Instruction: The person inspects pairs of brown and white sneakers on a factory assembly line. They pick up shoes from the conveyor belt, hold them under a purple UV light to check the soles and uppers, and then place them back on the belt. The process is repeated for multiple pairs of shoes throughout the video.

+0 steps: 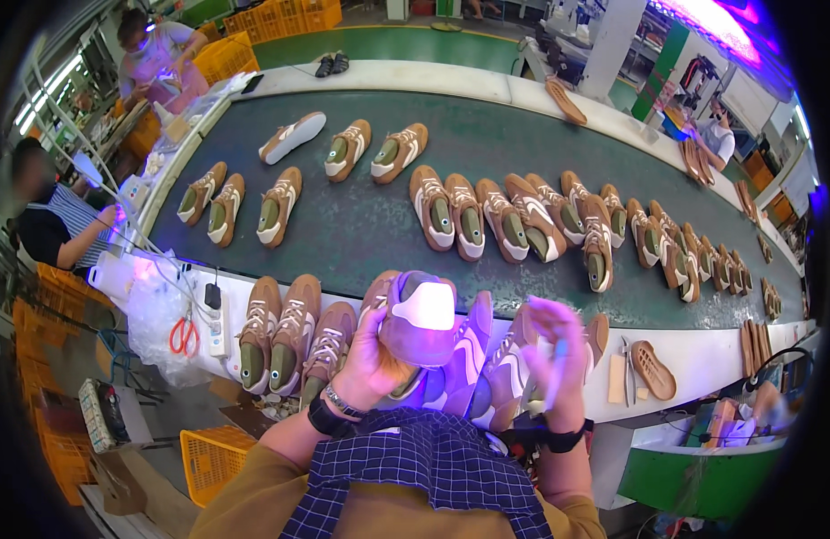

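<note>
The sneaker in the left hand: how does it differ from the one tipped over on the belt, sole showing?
The held sneaker is up in the left hand; the tipped sneaker lies on the dark conveyor belt. The held sneaker shows its bright white heel patch, the tipped sneaker its pale sole. The held sneaker looks purplish, the tipped sneaker tan. Both pair a coloured upper with pale parts.

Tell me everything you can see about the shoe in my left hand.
The shoe is brown, tinged violet, with a suede-like upper and a bright white panel, its detail lost to glare. The panel end faces the camera, hiding most of its length. Your left hand grips it from the left and below, beyond your checked apron; your right hand is apart from it.
</note>
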Motion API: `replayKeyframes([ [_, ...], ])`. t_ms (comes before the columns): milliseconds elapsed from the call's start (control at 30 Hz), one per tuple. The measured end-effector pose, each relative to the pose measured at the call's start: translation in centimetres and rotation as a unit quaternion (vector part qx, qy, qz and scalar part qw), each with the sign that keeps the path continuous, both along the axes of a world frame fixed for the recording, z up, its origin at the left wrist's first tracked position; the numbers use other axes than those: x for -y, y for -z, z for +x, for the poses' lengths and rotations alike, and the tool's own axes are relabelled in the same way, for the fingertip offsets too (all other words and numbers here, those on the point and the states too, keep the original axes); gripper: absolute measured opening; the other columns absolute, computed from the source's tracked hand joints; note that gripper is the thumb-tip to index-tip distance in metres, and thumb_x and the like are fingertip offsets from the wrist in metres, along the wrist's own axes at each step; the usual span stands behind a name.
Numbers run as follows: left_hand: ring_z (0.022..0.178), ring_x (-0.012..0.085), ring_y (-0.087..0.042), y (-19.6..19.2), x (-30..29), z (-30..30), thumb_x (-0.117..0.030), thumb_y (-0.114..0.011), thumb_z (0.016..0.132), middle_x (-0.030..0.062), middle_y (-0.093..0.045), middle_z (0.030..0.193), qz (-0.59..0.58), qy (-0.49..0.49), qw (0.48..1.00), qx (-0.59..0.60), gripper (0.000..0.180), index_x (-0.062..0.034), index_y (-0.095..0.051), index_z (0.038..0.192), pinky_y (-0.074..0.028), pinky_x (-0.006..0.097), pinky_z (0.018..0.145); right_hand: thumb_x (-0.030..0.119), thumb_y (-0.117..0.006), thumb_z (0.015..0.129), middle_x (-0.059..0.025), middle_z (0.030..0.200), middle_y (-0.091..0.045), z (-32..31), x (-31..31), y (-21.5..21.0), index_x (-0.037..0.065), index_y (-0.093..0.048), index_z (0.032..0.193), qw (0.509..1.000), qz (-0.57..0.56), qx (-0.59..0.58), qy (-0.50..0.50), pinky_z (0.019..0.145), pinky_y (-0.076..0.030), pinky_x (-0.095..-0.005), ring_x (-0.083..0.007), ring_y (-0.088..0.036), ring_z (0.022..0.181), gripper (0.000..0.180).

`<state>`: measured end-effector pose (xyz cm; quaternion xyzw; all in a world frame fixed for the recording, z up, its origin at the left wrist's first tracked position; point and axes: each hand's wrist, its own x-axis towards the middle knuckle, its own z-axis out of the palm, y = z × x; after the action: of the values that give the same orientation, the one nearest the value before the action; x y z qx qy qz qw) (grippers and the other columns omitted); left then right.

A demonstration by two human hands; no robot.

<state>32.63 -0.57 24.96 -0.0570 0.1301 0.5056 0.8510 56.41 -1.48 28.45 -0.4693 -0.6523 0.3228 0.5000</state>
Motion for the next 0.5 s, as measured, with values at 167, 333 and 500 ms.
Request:
replayKeyframes([
  [167, 0.117, 0.0286, -0.047, -1.5, 1.5, -0.4, -0.035, -0.057, 0.082, 0.0143, -0.048, 0.127, 0.006, 0.043, 0.997, -0.069, 0.059, -0.0061, -0.04, 0.13, -0.036, 0.047, 0.101, 0.031, -0.081, 0.057, -0.0169, 0.124, -0.049, -7.4, -1.2, -2.9, -0.002, -0.036, 0.128, 0.979, 0.107, 0.071, -0.156, 0.095, -0.038, -0.0398, -0.0262, -0.051, 0.112, 0.09],
  [333, 0.107, 0.0306, -0.054, 0.6, 2.6, -2.1, -0.038, -0.053, 0.086, 0.0177, -0.048, 0.125, 0.015, 0.146, 0.989, 0.019, 0.055, -0.0037, -0.041, 0.127, -0.048, 0.042, 0.088, 0.032, -0.082, 0.053, -0.0165, 0.119, -0.051, -7.9, -1.5, -1.3, -0.003, -0.037, 0.127, 0.973, 0.143, 0.109, -0.144, 0.092, -0.039, -0.0388, -0.0285, -0.053, 0.108, 0.093],
  [500, 0.091, 0.0278, -0.061, -0.6, 2.1, -6.9, -0.03, -0.06, 0.082, 0.0141, -0.057, 0.107, 0.162, 0.343, 0.803, -0.461, 0.046, 0.0013, -0.049, 0.114, -0.052, 0.038, 0.078, 0.034, -0.082, 0.051, -0.0149, 0.115, -0.053, -6.5, -2.0, -0.7, -0.002, -0.04, 0.125, 0.976, 0.114, 0.113, -0.149, 0.09, -0.041, -0.0373, -0.0279, -0.054, 0.104, 0.092],
])
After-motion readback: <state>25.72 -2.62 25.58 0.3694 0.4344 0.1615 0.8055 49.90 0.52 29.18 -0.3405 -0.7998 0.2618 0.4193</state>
